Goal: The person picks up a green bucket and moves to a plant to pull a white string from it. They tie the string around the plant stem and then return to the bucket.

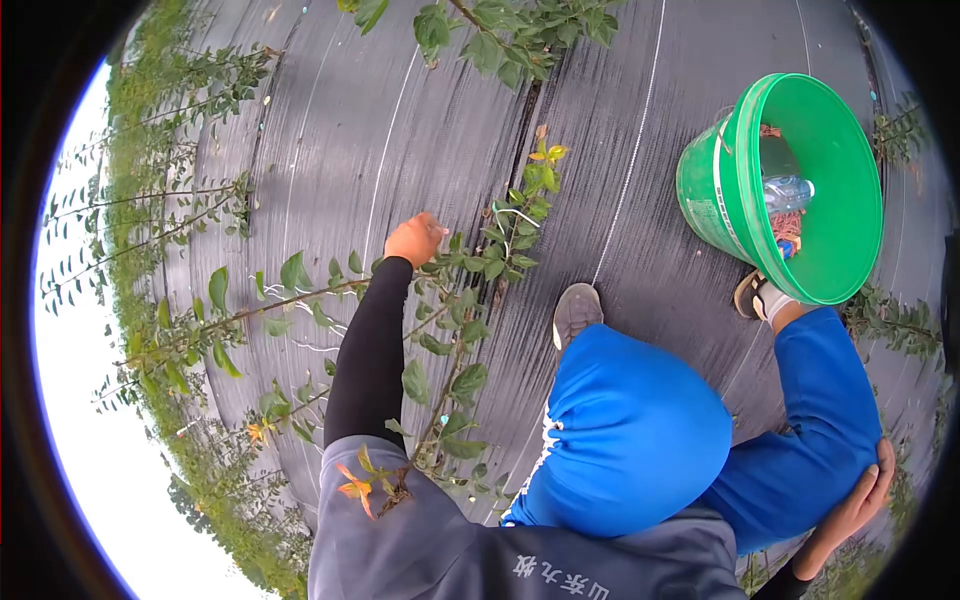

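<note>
My left hand (416, 240), at the end of a black sleeve, is closed beside a leafy branch (240, 316). Its fingertips point toward a small upright shoot (515, 235) with a white tie around it; what they pinch, if anything, is too small to make out. Down at the lower right, my right hand (865, 492) lies with its fingers stretched along my bent knee, in blue trousers (810, 460), and holds nothing.
A green bucket (710, 190) stands at the right by my shoe, with a plastic bottle (787, 194) and reddish ties (787, 226) inside. Dark sheeting (330, 130) covers the ground. More branches reach in at the top (500, 40) and left (150, 210).
</note>
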The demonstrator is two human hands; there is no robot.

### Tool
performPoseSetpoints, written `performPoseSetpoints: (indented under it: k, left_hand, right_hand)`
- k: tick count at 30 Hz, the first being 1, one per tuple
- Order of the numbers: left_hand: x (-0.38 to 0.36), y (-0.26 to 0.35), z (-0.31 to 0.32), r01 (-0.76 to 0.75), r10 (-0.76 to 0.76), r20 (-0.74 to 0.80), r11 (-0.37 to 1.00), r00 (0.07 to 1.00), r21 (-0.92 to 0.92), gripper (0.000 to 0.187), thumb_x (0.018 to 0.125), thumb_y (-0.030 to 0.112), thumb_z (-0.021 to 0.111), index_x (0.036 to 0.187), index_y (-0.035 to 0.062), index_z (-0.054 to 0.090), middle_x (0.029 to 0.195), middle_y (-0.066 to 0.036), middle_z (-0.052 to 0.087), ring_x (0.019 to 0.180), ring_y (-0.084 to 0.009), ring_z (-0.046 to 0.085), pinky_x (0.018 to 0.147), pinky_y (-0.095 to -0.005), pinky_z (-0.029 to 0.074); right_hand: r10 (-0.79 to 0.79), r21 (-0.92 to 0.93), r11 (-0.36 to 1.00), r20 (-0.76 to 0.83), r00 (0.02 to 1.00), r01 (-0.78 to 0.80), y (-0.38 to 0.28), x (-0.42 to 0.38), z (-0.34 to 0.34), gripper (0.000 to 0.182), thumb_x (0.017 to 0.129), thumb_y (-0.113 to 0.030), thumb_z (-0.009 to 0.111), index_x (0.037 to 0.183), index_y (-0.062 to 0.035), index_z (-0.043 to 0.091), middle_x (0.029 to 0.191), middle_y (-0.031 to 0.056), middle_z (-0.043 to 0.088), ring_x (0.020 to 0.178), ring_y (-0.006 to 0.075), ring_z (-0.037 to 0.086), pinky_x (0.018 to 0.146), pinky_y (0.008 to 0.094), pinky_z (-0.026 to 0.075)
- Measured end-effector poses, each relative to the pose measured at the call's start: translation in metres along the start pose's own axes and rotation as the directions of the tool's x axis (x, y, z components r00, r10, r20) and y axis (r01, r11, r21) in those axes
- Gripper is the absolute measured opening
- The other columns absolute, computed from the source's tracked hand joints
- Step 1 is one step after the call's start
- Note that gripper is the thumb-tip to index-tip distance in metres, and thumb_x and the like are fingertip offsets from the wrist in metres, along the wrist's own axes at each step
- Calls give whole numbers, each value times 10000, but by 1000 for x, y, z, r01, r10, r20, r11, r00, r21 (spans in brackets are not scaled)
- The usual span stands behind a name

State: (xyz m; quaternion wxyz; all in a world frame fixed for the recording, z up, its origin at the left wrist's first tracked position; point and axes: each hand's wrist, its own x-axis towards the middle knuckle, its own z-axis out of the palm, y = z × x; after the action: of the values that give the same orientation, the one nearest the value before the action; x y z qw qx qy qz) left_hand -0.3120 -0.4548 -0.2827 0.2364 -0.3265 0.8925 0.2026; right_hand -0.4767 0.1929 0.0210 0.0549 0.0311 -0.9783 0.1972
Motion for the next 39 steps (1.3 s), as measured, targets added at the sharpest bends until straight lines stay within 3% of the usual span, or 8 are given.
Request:
performPoseSetpoints:
  k: [4,10,21,29,31,33,37,39]
  left_hand:
    - [-31,42,-58,3,-24,-23,774,999,-633,225,873,230,545,962,32,605,734,-18,583,583,-141,537,544,-287,434]
    - [-129,117,-192,70,261,164,337,951,-939,222,876,201,504,1056,70,504,679,16,425,521,-50,362,420,-180,266]
    - [-197,353,-291,-174,476,318,737,820,-653,222,828,146,524,1016,30,542,713,23,469,571,-54,435,444,-196,325]
    - [-98,498,-140,-388,595,373,776,712,-498,301,827,228,589,1047,26,556,783,-6,528,639,-70,494,495,-234,399]
    - [-70,510,-82,-498,610,142,741,780,-450,653,769,373,647,1257,-14,453,1083,-167,586,940,-229,606,758,-325,502]
    - [-55,516,-48,-606,641,55,747,766,-274,909,709,534,623,1358,-30,329,1277,-267,467,1161,-358,501,980,-371,392]
    - [-113,541,-88,-526,516,-132,768,846,-366,702,827,392,553,1342,-29,330,1267,-265,454,1168,-372,487,978,-422,395]
    - [-159,533,-130,-675,543,-402,607,737,-419,543,848,298,537,1256,-43,425,1205,-226,503,1107,-363,519,960,-439,390]
  right_hand:
    - [-68,39,997,-1,998,68,-13,0,8,317,935,-99,376,1178,41,523,1247,151,522,1181,256,469,1030,350,300]
    - [-185,109,976,-59,981,190,-64,-6,19,245,811,-65,499,1033,-3,582,1194,164,521,1144,297,461,992,403,328]
    - [-372,69,920,-160,915,386,-69,-16,29,249,709,-135,630,953,-89,612,1066,105,557,1050,336,497,895,445,349]
    - [-341,159,917,-163,926,366,-42,-16,18,219,710,-125,625,925,-86,615,1081,99,560,1064,338,491,904,441,351]
    - [-331,179,917,-158,930,357,-39,-16,18,208,712,-115,612,917,-82,618,1083,97,565,1067,339,489,909,441,354]
    - [-328,201,915,-136,935,351,-38,-16,17,189,744,-116,582,919,-52,609,1104,122,562,1083,349,482,925,453,351]
    - [-327,228,911,-107,939,343,-30,-16,19,174,806,-123,525,924,-16,596,1128,148,561,1119,353,462,963,465,340]
    - [-328,202,919,-91,940,340,-30,-15,19,177,820,-113,507,932,-6,593,1136,148,563,1126,339,460,969,459,340]
